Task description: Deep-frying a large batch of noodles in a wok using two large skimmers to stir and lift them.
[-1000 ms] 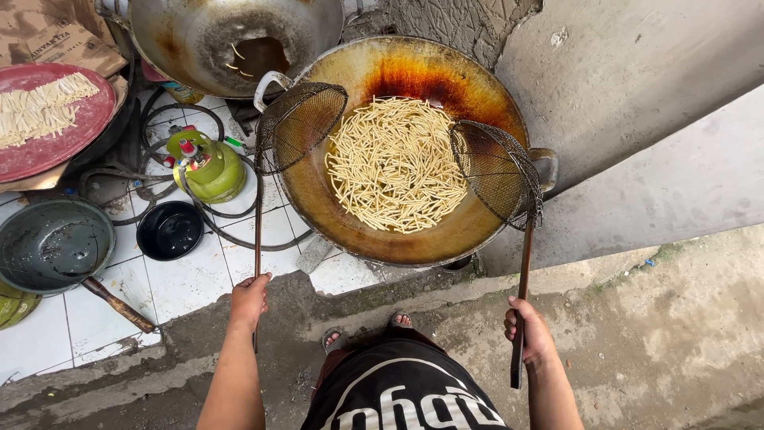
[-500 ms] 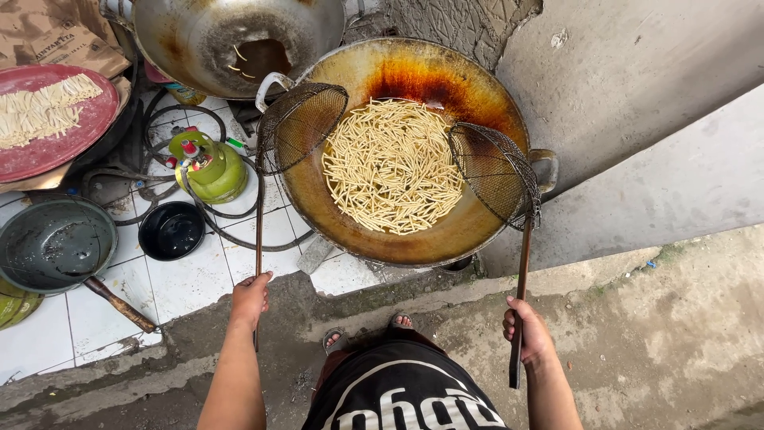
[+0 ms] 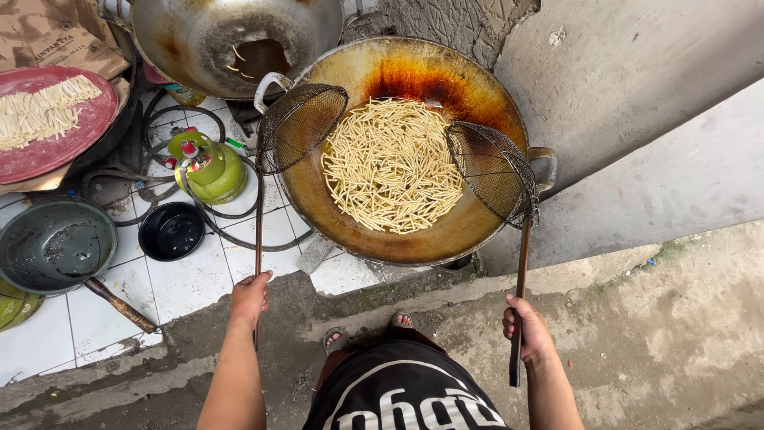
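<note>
A large wok (image 3: 477,231) of hot oil holds a floating mass of pale dough sticks (image 3: 390,163). My left hand (image 3: 250,296) grips the long handle of a wire skimmer (image 3: 298,127) whose basket rests at the wok's left rim. My right hand (image 3: 529,330) grips the wooden handle of a second wire skimmer (image 3: 493,171), its basket at the wok's right side beside the sticks. Both baskets look empty. My feet (image 3: 398,320) in sandals stand on the concrete step below the wok.
A second, empty wok (image 3: 183,40) sits behind. A green gas cylinder (image 3: 211,167) with hoses, a small black bowl (image 3: 170,231) and a dark pan with wooden handle (image 3: 52,247) stand on white tiles at left. A red tray (image 3: 79,131) holds raw sticks. Concrete wall at right.
The two skimmer baskets have stayed at the sides of the wok with only slight shifts. My hands keep their grip on the handles.
</note>
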